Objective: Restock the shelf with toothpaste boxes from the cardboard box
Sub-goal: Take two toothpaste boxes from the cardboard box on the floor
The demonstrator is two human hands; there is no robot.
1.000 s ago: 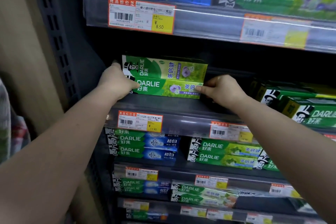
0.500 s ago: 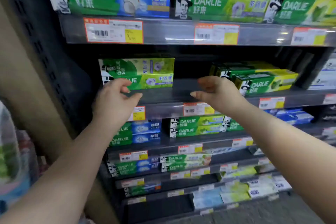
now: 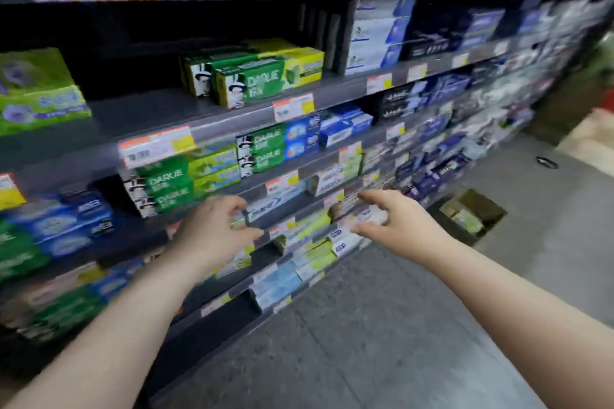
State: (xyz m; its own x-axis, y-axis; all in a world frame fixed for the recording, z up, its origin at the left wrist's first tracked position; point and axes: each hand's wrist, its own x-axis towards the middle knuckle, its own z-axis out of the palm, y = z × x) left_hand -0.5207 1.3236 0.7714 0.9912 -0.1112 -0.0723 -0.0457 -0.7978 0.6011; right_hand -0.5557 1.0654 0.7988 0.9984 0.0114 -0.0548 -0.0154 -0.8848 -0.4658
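Green Darlie toothpaste boxes (image 3: 36,90), two stacked, now sit untouched at the left end of the shelf (image 3: 149,113): you've let go and swung right. Your left hand (image 3: 212,236) and right hand (image 3: 402,226) are both empty, fingers loosely curled and apart. One cardboard box (image 3: 471,214) stands on the floor beyond, so the next fetch looks due.

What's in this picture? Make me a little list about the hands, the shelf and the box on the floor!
left hand: empty, fingers loosely curled
right hand: empty, fingers loosely curled
green toothpaste boxes: stacked on the shelf, bare gap to their left
cardboard box: on the floor, right of both hands
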